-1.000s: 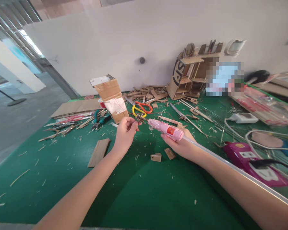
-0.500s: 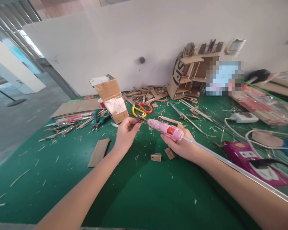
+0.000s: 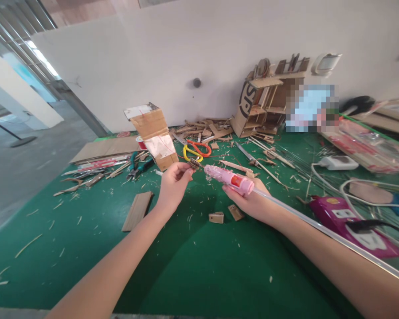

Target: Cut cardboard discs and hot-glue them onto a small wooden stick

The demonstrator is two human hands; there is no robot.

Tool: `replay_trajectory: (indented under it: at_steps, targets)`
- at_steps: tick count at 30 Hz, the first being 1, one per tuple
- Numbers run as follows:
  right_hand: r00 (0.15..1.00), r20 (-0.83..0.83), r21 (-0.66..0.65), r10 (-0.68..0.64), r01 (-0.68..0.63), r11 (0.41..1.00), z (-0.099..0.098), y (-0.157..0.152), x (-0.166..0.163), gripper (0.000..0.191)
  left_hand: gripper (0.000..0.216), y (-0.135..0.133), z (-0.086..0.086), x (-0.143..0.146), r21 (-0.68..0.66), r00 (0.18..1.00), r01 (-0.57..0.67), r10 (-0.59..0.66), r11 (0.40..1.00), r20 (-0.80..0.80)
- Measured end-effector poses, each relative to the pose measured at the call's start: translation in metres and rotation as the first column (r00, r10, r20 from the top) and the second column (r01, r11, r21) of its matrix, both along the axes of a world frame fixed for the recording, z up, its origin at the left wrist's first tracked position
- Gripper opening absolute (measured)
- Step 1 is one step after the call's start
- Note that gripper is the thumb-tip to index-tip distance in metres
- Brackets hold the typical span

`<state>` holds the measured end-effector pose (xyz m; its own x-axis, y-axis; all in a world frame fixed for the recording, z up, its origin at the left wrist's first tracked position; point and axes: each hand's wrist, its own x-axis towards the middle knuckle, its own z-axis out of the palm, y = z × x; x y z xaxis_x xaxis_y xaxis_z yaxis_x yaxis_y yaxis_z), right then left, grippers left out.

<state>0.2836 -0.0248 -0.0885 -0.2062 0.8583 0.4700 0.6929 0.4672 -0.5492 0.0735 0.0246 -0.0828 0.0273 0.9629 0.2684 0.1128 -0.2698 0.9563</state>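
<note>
- Where the green table [image 3: 186, 266] runs off to the left, one flat wooden strip [image 3: 137, 212] lies alone. One pair of teal-handled pliers [image 3: 138, 166] rests among loose slivers, probably laid within easy reach.
- One cardboard box [image 3: 153, 133] stands tilted just behind the pliers.
- The left hand [image 3: 173, 186] has its fingertips closed narrowly on one small brown piece [image 3: 194, 165], raised clear of the table. The pinch at the near end seems meant to leave the far end bare toward the nozzle.
- Two cutters lie overlapping behind that piece: yellow-handled scissors [image 3: 190, 155] and orange-handled scissors [image 3: 201, 148].
- One pink glue gun [image 3: 229, 179] points left with its tip just beside the piece. I cannot tell whether they touch.
- Two small wooden blocks [image 3: 216, 217] lie near each other on the table below the gun.
- The right hand [image 3: 252, 201] is wrapped under the gun's body, likely to steady its aim. One clear glue stick [image 3: 319, 230] trails back along the forearm.
- One magenta power strip [image 3: 339, 217] lies at the far right, with a black plug seated in it.
</note>
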Motion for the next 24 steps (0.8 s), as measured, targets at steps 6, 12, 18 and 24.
replay_trajectory:
  at_steps: [6,12,18,24]
  targets:
    - [1.000,0.014,0.008,0.008,-0.008,1.000,-0.0009,0.0012,0.0003,0.026,0.013,0.0019,-0.0021,-0.0016,0.012,1.000,0.011,-0.011,1.000,0.003]
    - [1.000,0.022,0.023,0.005,-0.005,1.000,0.0000,0.0013,0.0004,0.027,0.014,0.0006,-0.0003,0.0000,-0.001,1.000,-0.003,0.003,1.000,0.013]
    - [1.000,0.006,-0.004,-0.009,0.009,1.000,-0.0007,0.0009,0.0004,0.028,0.015,0.0018,-0.0020,-0.0014,-0.009,1.000,-0.010,0.010,1.000,0.011]
    - [1.000,-0.018,-0.010,-0.002,0.002,1.000,0.0007,0.0007,-0.0006,0.026,0.017,0.0027,-0.0043,-0.0026,-0.008,1.000,0.000,0.000,1.000,0.001]
